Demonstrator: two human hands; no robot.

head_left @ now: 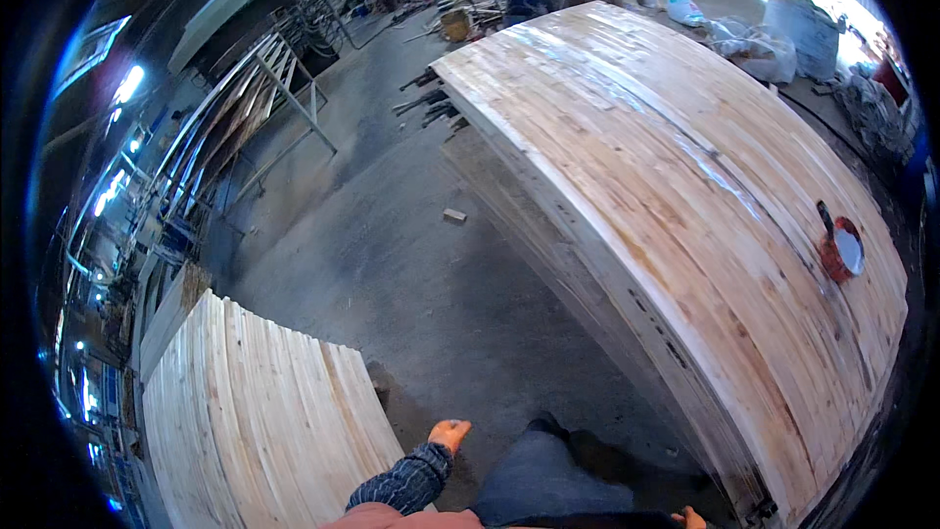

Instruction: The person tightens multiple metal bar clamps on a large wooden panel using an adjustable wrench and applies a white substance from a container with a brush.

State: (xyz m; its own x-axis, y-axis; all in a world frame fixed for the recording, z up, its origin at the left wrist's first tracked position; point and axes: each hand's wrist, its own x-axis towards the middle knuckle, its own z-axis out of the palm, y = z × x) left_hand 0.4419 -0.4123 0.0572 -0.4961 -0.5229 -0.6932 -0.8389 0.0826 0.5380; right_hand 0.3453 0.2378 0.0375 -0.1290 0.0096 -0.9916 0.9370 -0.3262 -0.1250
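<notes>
Holding the left hand (450, 434) out low in front, above the floor (392, 264), seemingly with fingers loosely curled; too small to tell exactly how far open, with nothing visibly gripped. Reaching forward and rightward with the left forearm in a dark patterned sleeve (406, 480), from the lower edge. Showing only a bit of the right hand (691, 518) at the lower edge, well to the right of the left hand; cannot tell whether open or closed, nor whether holding anything. To the left of the left hand, see a pale panel of wooden strips (264, 411), apart from the fingers. To the right of the right hand, see the near corner of a large stacked wooden panel (666, 167), stretching far ahead of both hands; cannot tell about contact. Ahead and right of the right hand, atop that stack, see a reddish pot (842, 251) with a dark handle and whitish contents. Between the hands, see a jeans-clad leg (548, 475).
</notes>
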